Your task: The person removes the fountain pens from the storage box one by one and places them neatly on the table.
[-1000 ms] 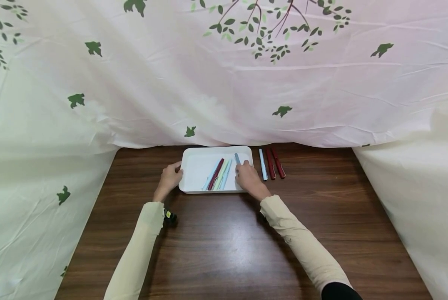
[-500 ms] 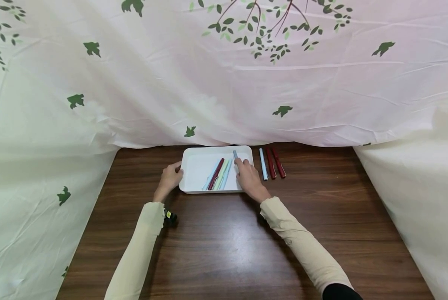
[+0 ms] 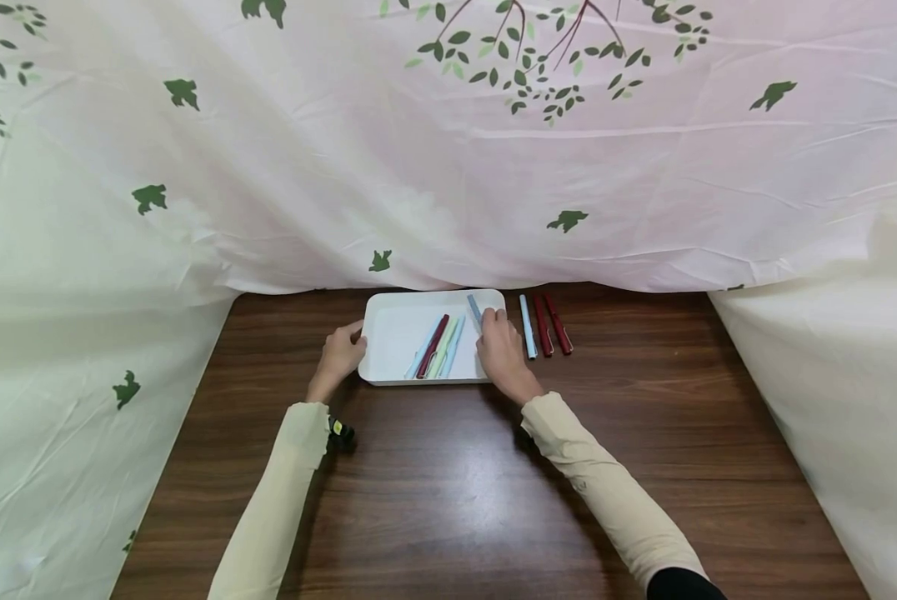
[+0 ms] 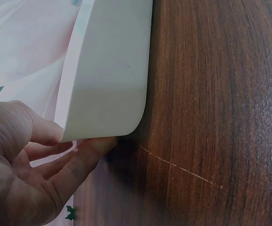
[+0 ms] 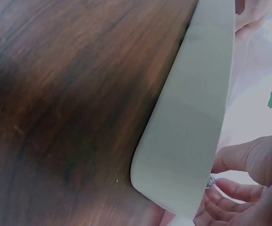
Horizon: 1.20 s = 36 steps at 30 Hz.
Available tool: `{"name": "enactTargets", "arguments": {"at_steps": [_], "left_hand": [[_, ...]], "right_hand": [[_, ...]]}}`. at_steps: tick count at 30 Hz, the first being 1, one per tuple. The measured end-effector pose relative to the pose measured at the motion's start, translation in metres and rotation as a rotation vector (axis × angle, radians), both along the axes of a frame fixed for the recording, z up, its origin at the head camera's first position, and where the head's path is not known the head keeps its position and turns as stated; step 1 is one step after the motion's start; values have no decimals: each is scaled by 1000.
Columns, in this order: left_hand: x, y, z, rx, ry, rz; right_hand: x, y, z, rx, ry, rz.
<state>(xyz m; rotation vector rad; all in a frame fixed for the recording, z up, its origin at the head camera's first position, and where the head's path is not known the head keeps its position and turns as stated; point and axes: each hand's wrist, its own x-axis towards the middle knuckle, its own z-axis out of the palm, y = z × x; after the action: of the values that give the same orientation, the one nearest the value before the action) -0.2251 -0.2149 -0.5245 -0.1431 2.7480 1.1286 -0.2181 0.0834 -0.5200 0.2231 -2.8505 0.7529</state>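
Observation:
A white tray (image 3: 396, 325) lies at the far side of the table. My left hand (image 3: 339, 352) grips its left end; in the left wrist view the thumb is at the rim and fingers touch the outer wall. Inside the tray, my right hand (image 3: 501, 354) pinches a grey-blue pen (image 3: 474, 308) near the right end. Only the pen's far part shows in the head view; its tip (image 5: 210, 181) peeks out between thumb and finger in the right wrist view. Left of that hand, a dark red pen (image 3: 432, 346) lies slanted among light blue and pale green pens (image 3: 441, 350).
Right of the tray, a light blue pen (image 3: 527, 327) and two dark red pens (image 3: 543, 327) lie side by side on the brown wooden table (image 3: 433, 483). A patterned white cloth (image 3: 448, 208) hangs at the table's back edge and sides.
The grey-blue pen's far end has shifted toward the tray's back wall, and more of it shows. My right hand has moved slightly right and its fingers have changed their hold. The left hand stays put.

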Motion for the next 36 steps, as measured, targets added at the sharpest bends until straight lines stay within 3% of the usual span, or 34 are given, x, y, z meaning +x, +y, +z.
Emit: {"name": "enactTargets", "arguments": {"at_steps": [7,15,19,24,36], "left_hand": [[0,-1,0,-9,2,-1],[0,-1,1,-12,-2,9],[0,-1,1,-9,-1,0],[0,0,3,10,5,-12],[1,2,3,-10,-4,-3]], "right_hand": [[1,3,3,0,-18,40],[0,1,4,210,-67,120],[2,-4,3,292,-112,105],[3,-5,1,374,-89,65],[4,3,7,222,11,30]]}}
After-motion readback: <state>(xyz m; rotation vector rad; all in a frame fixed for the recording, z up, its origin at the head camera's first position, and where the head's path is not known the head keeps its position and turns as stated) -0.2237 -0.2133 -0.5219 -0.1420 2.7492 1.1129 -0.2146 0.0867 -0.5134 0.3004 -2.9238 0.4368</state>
